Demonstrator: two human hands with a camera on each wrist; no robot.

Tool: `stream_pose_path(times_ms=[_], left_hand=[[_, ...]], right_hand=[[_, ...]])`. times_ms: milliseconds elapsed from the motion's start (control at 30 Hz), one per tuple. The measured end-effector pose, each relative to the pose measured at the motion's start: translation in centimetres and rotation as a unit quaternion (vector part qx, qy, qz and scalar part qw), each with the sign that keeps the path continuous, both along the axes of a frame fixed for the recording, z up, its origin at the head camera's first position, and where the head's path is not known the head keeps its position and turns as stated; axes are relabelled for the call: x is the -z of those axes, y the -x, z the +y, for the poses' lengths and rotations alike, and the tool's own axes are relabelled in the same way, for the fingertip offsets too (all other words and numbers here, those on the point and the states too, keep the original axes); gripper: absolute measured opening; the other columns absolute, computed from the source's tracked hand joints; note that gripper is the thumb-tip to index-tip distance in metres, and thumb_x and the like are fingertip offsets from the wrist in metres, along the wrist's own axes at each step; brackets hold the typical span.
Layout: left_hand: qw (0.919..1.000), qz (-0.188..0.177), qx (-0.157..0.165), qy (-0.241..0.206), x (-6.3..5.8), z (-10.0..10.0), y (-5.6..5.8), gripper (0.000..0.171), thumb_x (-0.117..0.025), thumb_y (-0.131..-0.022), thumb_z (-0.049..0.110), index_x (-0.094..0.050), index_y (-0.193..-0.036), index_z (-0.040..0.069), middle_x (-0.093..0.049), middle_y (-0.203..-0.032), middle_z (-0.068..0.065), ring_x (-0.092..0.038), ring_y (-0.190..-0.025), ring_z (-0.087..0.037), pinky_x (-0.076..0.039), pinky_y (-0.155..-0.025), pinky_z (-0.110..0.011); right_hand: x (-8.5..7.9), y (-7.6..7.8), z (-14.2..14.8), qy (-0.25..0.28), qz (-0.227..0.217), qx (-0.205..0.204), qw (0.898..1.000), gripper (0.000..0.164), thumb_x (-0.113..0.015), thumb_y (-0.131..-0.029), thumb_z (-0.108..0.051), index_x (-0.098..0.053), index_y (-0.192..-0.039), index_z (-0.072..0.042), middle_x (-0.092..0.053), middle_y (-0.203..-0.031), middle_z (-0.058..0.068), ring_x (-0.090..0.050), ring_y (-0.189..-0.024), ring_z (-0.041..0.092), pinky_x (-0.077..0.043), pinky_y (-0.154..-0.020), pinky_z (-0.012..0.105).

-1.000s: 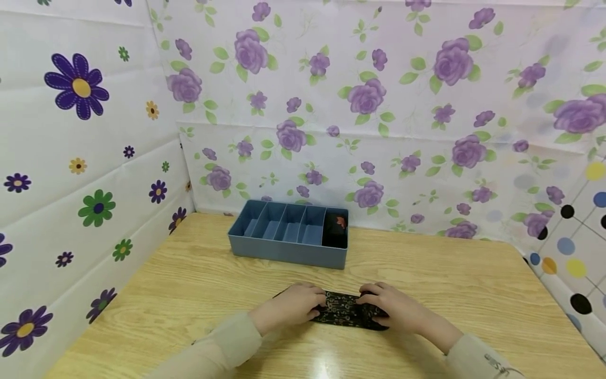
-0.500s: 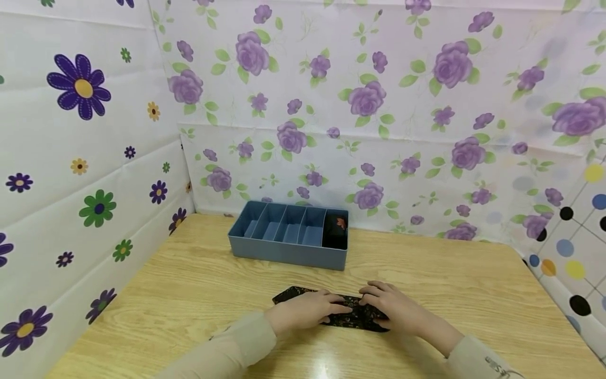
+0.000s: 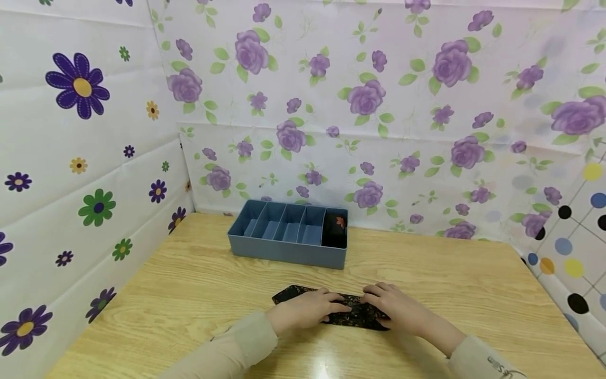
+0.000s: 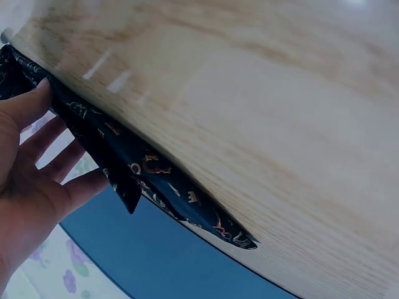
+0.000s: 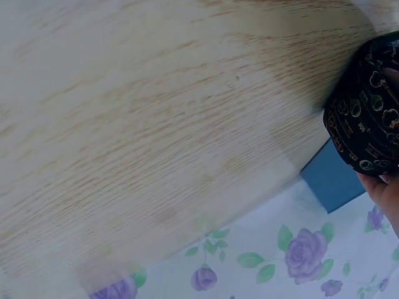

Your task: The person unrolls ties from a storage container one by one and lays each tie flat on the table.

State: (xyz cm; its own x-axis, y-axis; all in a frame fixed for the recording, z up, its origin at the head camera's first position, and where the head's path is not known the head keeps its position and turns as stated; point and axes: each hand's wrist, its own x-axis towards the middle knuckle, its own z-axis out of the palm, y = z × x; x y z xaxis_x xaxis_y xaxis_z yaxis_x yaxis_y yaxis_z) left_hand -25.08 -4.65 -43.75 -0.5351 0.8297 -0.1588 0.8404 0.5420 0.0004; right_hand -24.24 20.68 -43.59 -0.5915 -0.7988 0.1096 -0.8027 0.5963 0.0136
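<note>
A black necktie [image 3: 289, 293] with a small gold print lies on the table, folded into a strip, its pointed end at the left. My left hand [image 3: 307, 309] rests on its middle, fingers reaching across it toward the right. In the left wrist view the thumb of that hand [image 4: 28, 180] touches the dark cloth [image 4: 156, 171], whose layers stand slightly apart. My right hand [image 3: 397, 308] grips the right end between fingers and thumb. A thick, rounded fold of the necktie [image 5: 358, 118] shows there in the right wrist view, with the hand [image 5: 388, 193] partly out of frame.
Behind the hands stands a blue divided box [image 3: 286, 251]. Its rightmost compartment holds a black item with an orange leaf motif [image 3: 335, 231]. Flowered sheets [image 3: 303, 105] hang behind and beside the wooden table [image 3: 450, 273].
My left hand has slid right along the necktie, toward my right hand, uncovering the pointed left end. My right hand stays at the right end with barely any shift.
</note>
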Motion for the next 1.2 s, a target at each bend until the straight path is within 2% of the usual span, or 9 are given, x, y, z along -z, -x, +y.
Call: stream_pose_path(times_ms=[200,500,667,833,1100,1200], left_hand=[[1.0000,0.001,0.000,-0.001,-0.12,-0.23,0.03,0.052,-0.056,-0.094,0.021,-0.041,-0.142,0.035,-0.041,-0.147,0.005,-0.047,-0.128,-0.017,-0.049,-0.092,-0.024],[0.9999,-0.010,0.002,-0.004,-0.69,-0.24,-0.07,0.052,-0.057,-0.094,0.019,-0.042,-0.142,0.034,-0.041,-0.147,0.004,-0.046,-0.129,-0.017,-0.049,-0.091,-0.023],[0.9999,-0.014,0.000,-0.001,-0.71,-0.31,0.01,0.053,-0.058,-0.093,0.019,-0.042,-0.141,0.035,-0.041,-0.146,0.005,-0.046,-0.129,-0.016,-0.049,-0.089,-0.022],[1.0000,-0.010,0.000,-0.001,-0.46,-0.53,0.20,0.053,-0.058,-0.093,0.019,-0.043,-0.141,0.035,-0.042,-0.146,0.005,-0.046,-0.129,-0.016,-0.050,-0.090,-0.022],[0.9997,-0.021,-0.002,-0.011,-0.51,-0.46,0.20,0.052,-0.059,-0.093,0.018,-0.045,-0.140,0.034,-0.043,-0.145,0.004,-0.047,-0.127,-0.016,-0.049,-0.089,-0.022],[0.9998,-0.018,0.000,-0.008,-0.48,-0.56,0.14,0.051,-0.058,-0.093,0.018,-0.045,-0.140,0.034,-0.043,-0.145,0.004,-0.048,-0.127,-0.016,-0.050,-0.088,-0.022]], right_hand=[[-0.08,0.22,0.11,0.009,0.006,-0.019,1.000,0.045,-0.079,-0.075,-0.012,-0.062,-0.117,-0.013,-0.059,-0.115,0.009,-0.058,-0.101,0.025,-0.052,-0.084,0.041],[-0.14,0.18,0.22,0.013,-0.002,-0.014,1.000,0.039,-0.078,-0.076,-0.013,-0.062,-0.111,-0.012,-0.057,-0.127,0.015,-0.054,-0.115,0.035,-0.049,-0.092,0.048],[-0.25,0.19,0.19,0.016,-0.019,-0.009,1.000,0.040,-0.078,-0.076,-0.012,-0.062,-0.112,-0.012,-0.057,-0.122,0.013,-0.056,-0.108,0.030,-0.050,-0.088,0.045],[-0.44,0.15,0.13,0.023,-0.016,-0.013,1.000,0.041,-0.078,-0.076,-0.013,-0.062,-0.113,-0.013,-0.057,-0.116,0.010,-0.057,-0.103,0.026,-0.052,-0.084,0.042],[-0.63,0.10,-0.04,0.009,-0.019,-0.005,1.000,0.037,-0.078,-0.076,-0.014,-0.061,-0.109,-0.013,-0.057,-0.119,0.011,-0.057,-0.106,0.028,-0.051,-0.087,0.044],[-0.48,0.13,-0.03,0.003,-0.020,0.001,1.000,0.037,-0.078,-0.076,-0.014,-0.059,-0.107,-0.013,-0.057,-0.117,0.007,-0.057,-0.105,0.026,-0.051,-0.086,0.045]])
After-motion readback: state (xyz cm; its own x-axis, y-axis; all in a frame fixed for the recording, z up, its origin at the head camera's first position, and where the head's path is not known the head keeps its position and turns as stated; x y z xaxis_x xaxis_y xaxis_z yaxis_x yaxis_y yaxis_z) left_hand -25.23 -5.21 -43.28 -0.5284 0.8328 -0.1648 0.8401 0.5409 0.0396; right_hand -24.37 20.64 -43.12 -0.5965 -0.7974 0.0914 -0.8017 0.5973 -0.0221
